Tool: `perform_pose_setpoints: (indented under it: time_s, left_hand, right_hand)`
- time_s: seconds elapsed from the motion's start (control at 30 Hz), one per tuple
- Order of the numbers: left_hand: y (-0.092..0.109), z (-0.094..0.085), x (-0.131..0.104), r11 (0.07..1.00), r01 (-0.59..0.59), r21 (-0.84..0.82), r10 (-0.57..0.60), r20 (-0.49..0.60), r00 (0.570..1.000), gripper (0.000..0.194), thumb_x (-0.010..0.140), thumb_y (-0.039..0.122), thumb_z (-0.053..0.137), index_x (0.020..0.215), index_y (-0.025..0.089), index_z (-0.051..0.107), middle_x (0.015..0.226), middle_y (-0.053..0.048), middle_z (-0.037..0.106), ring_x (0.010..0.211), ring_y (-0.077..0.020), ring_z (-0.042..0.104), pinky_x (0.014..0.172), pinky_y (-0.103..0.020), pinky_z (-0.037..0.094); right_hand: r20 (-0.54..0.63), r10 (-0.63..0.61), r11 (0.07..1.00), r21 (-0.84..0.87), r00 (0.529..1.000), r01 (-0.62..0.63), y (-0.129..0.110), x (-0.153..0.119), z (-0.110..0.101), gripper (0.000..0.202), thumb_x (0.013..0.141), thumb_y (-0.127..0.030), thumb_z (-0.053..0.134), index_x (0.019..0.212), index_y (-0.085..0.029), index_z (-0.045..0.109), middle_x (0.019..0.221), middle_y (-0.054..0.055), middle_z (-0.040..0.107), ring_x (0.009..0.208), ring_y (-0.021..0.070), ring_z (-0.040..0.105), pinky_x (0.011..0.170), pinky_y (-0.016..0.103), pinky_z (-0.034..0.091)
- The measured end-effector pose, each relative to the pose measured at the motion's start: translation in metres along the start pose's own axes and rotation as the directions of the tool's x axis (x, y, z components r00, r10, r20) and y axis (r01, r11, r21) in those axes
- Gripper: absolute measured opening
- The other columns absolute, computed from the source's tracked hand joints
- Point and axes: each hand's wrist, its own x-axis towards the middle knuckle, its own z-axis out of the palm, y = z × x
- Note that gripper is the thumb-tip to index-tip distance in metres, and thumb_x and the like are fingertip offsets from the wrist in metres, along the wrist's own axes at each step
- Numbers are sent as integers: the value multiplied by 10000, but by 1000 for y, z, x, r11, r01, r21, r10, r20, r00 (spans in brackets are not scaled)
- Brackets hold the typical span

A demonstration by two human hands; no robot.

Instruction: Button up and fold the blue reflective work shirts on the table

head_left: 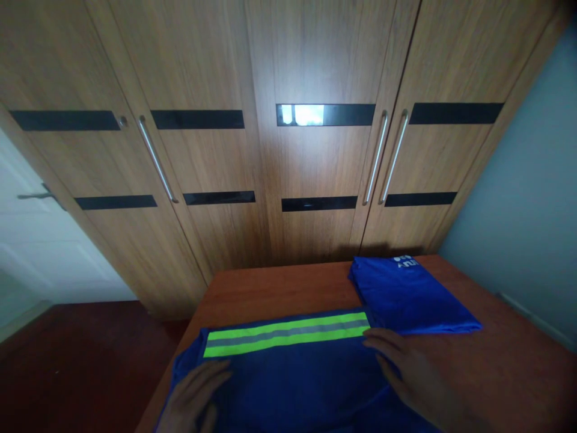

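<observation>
A dark blue garment (297, 379) lies spread on the wooden table, with a yellow-green and grey reflective strip (288, 332) across its far end. On its left side rests my left hand (196, 391), fingers stretched out just below the strip. My right hand (412, 370) lies at the garment's right edge, fingertips by the strip's right end, fingers extended and slightly blurred. Neither hand grips anything that I can see. Beyond my right hand is a folded bright blue garment (410, 297) with pale lettering at its far edge.
The reddish-brown table (279, 291) reaches close to a wooden wardrobe (315, 234) with black inlays and metal handles. A white door (40, 240) with a lever handle stands at the left. Dark red floor (90, 367) lies left of the table, and a pale wall (532, 198) is at the right.
</observation>
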Motion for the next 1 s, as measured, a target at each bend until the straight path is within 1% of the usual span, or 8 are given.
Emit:
perform_pose_setpoints:
  time_s: [0.13, 0.23, 0.37, 0.67, 0.77, 0.83, 0.9, 1.0]
  left_hand:
    - [74, 17, 51, 989, -69, 133, 73, -20, 997, 484, 837, 297, 526, 1316, 362, 514, 1392, 8, 535, 1255, -232, 497, 991, -414, 461]
    - [104, 46, 58, 970, -161, 184, 172, -45, 984, 602, 804, 479, 548, 1378, 319, 453, 1420, -53, 502, 1294, -293, 419, 1100, -488, 244]
    - [108, 71, 46, 961, -169, 219, 173, -1, 985, 709, 770, 535, 555, 1417, 287, 401, 1432, -77, 485, 1318, -315, 347, 1122, -502, 10]
    - [96, 72, 45, 949, -239, 204, 240, 20, 971, 699, 777, 591, 534, 1409, 322, 406, 1395, -53, 528, 1303, -291, 349, 1123, -461, -14]
    - [89, 66, 45, 942, -276, 193, 275, 32, 961, 704, 785, 597, 533, 1420, 329, 385, 1404, -42, 518, 1303, -275, 357, 1130, -434, -15]
    - [85, 62, 46, 941, -285, 183, 284, 31, 958, 709, 789, 605, 529, 1423, 329, 377, 1414, -39, 507, 1307, -268, 360, 1133, -419, 0]
    - [84, 59, 47, 941, -288, 176, 291, 10, 957, 714, 790, 636, 512, 1419, 322, 388, 1405, -45, 516, 1304, -268, 368, 1134, -411, 24]
    - [87, 58, 49, 940, -287, 184, 299, -41, 953, 708, 801, 661, 479, 1408, 302, 411, 1374, -59, 545, 1296, -260, 388, 1133, -391, 81]
  right_hand:
    - [53, -127, 992, 5, 990, 127, -58, 22, 34, 450, 943, -331, 440, 1393, -328, 438, 1491, 14, 391, 1357, 249, 367, 1114, 448, 330]
    - [153, -186, 982, -11, 971, 190, -74, 27, 63, 596, 895, -340, 524, 1455, -330, 321, 1557, 34, 208, 1410, 325, 226, 1121, 568, 237]
    - [196, -135, 990, -23, 971, 142, -60, 25, 82, 660, 887, -400, 529, 1479, -332, 246, 1564, 37, 145, 1419, 346, 174, 1110, 621, 197]
    - [160, -131, 990, 78, 978, 120, -56, 14, 85, 659, 843, -441, 575, 1445, -280, 360, 1534, 68, 266, 1398, 344, 251, 1113, 585, 241]
    - [25, 47, 983, 175, 999, -51, -39, 2, 79, 516, 872, -420, 517, 1352, -234, 500, 1434, 88, 466, 1310, 273, 439, 1082, 444, 379]
    - [-149, 305, 935, 234, 940, -267, -16, -8, 71, 441, 882, -447, 468, 1232, -208, 590, 1297, 106, 597, 1198, 263, 554, 1034, 429, 437]
    - [-299, 527, 841, 316, 796, -439, 11, -18, 62, 480, 817, -520, 522, 1151, -188, 612, 1210, 128, 642, 1142, 310, 587, 1017, 488, 437]
    - [-218, 729, 636, 564, 649, -526, 38, -34, 49, 659, 646, -552, 678, 1188, -193, 570, 1175, 133, 661, 1127, 362, 591, 992, 506, 450]
